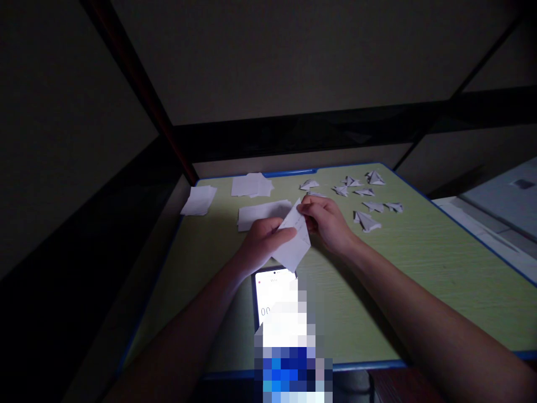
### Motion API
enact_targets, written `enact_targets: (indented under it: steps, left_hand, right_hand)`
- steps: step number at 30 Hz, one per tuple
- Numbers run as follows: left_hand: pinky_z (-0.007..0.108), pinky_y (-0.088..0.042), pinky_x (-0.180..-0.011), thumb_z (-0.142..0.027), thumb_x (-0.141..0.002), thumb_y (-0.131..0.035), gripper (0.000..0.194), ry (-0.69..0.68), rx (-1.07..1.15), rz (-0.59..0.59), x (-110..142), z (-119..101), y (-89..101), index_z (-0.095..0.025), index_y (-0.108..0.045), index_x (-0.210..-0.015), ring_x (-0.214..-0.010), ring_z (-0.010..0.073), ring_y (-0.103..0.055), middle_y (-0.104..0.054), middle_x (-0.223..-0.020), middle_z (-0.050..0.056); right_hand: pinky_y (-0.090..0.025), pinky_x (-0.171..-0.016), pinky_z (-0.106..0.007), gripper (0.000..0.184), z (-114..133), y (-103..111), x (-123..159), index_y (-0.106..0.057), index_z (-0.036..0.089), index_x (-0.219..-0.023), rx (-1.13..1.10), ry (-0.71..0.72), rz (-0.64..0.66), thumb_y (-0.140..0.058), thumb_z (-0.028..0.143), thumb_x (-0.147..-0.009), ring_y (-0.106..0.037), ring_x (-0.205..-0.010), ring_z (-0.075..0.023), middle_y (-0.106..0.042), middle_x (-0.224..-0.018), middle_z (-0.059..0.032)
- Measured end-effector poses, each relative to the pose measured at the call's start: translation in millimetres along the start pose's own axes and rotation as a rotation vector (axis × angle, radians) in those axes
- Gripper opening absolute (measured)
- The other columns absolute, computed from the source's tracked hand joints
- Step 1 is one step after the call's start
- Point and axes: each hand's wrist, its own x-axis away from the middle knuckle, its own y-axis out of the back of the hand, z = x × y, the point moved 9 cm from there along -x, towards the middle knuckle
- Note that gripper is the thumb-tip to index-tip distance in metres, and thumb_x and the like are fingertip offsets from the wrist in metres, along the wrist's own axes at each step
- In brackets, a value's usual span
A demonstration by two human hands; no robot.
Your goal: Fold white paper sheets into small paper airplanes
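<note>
Both my hands hold one white sheet of paper [296, 242] above the green table [419, 263]. My left hand [262, 243] grips its lower left side with fingers closed. My right hand [325, 221] pinches its upper right edge. The sheet is tilted and partly folded. Just below my hands a phone [272, 291] lies on the table with its screen lit.
Several small folded paper planes [366, 221] are scattered at the table's far right. Flat white paper stacks [251, 184] lie at the far middle and one sheet [199, 200] overhangs the far left corner. A dark frame post [138, 84] rises behind the table.
</note>
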Motion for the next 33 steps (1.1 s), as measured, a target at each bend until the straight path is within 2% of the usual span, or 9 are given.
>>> enact_targets:
  steps: [23,29,33]
  left_hand:
    - [0.024,-0.029,-0.048,-0.044,-0.075,-0.064,0.030,-0.007,0.019,0.015,0.7,-3.2,-2.7,-0.015,-0.056,-0.069,-0.051,0.0081,-0.048,-0.052,-0.058,-0.002]
    - [0.023,-0.029,-0.046,-0.043,-0.074,-0.063,0.030,-0.003,0.016,0.021,0.5,-0.7,-3.1,-0.016,-0.053,-0.065,-0.049,0.0079,-0.047,-0.051,-0.056,-0.003]
    - [0.023,-0.029,-0.046,-0.045,-0.075,-0.064,0.032,-0.011,0.010,0.005,-0.5,-0.7,-0.8,-0.016,-0.052,-0.066,-0.049,0.0073,-0.047,-0.051,-0.056,-0.003]
  right_hand:
    - [-0.019,-0.040,-0.025,0.021,2.4,6.9,-1.0,-0.050,0.021,-0.050,0.011,0.026,-0.055,-0.059,0.026,-0.069,-0.033,-0.038,-0.0076,-0.040,-0.041,0.0063]
    - [-0.021,-0.039,-0.024,0.020,8.8,16.1,-3.2,-0.049,0.021,-0.051,-0.046,0.069,-0.130,-0.057,0.024,-0.069,-0.034,-0.039,-0.0072,-0.042,-0.043,0.0063]
    - [-0.022,-0.039,-0.024,0.022,8.7,7.3,-2.1,-0.050,0.021,-0.053,0.045,0.053,-0.053,-0.060,0.030,-0.070,-0.034,-0.039,-0.0070,-0.042,-0.042,0.0069]
